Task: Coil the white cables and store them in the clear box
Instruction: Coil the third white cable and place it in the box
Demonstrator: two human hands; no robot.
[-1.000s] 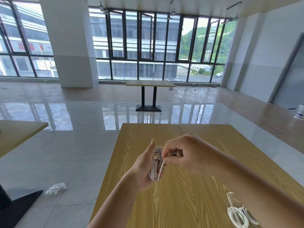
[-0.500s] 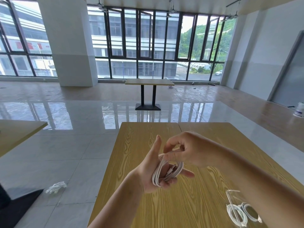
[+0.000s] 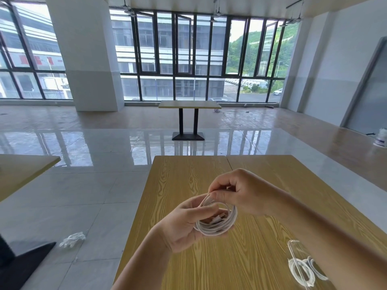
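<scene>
A coiled white cable (image 3: 217,222) hangs above the wooden table (image 3: 188,185). My left hand (image 3: 186,222) holds the coil from the left, fingers curled through its loops. My right hand (image 3: 243,191) pinches the top strands of the same coil between thumb and fingers. At the lower right the corner of the clear box (image 3: 293,254) shows, partly hidden behind my right forearm. Two other coiled white cables (image 3: 301,273) lie inside it.
The table's left edge runs close to my left forearm. Another wooden table (image 3: 23,172) stands at the left, a third one (image 3: 189,104) far back by the windows. A crumpled white piece (image 3: 72,239) lies on the tiled floor.
The coil has turned from edge-on to a flatter ring facing me. My left thumb has come down from pointing up, and both hands have lowered slightly.
</scene>
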